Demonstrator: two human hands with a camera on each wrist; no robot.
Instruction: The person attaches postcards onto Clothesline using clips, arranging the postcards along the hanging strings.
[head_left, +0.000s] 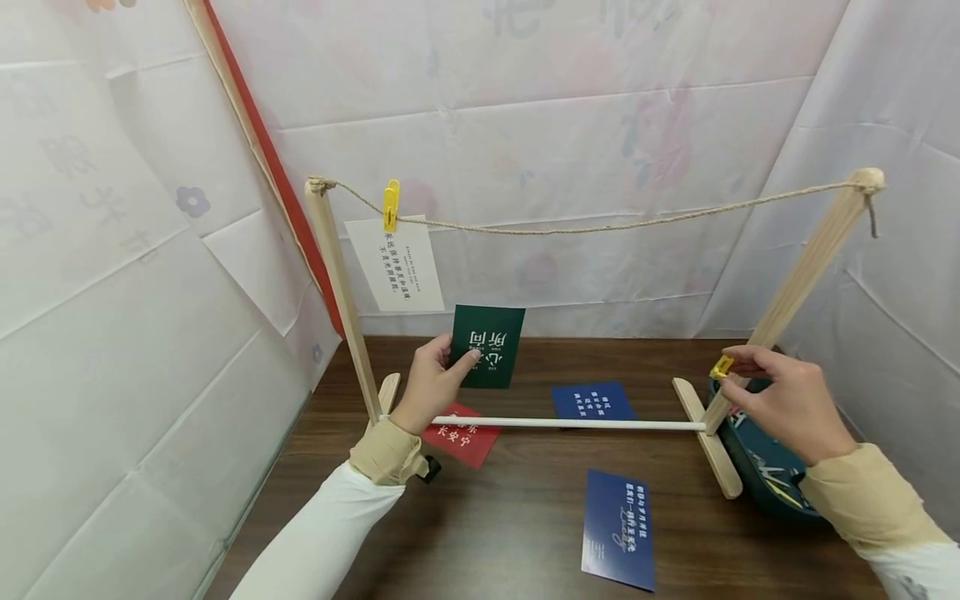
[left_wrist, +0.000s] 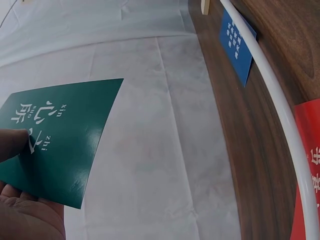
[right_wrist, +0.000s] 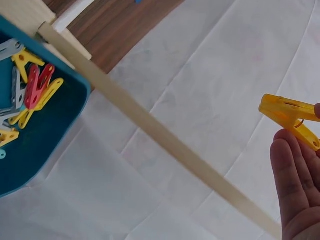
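A dark green card (head_left: 487, 333) with white characters is pinched between the thumb and fingers of my left hand (head_left: 432, 379), in the air below the twine line (head_left: 570, 231). My right hand (head_left: 787, 400) pinches a yellow clothespin (right_wrist: 287, 115) beside the right wooden post (head_left: 806, 258). On the line's left part, another yellow clothespin (head_left: 391, 206) holds a white card (head_left: 399, 267). The left wrist view shows the green card (left_wrist: 60, 135) up close, the thumb over its printed face. Fingers hide part of the characters.
A red card (head_left: 468, 446) and two blue cards (head_left: 592, 400) (head_left: 618, 529) lie on the brown table (head_left: 510, 508). A white rod (head_left: 585, 423) joins the frame's feet. At the right, a teal basket (right_wrist: 65, 120) contains several coloured clothespins.
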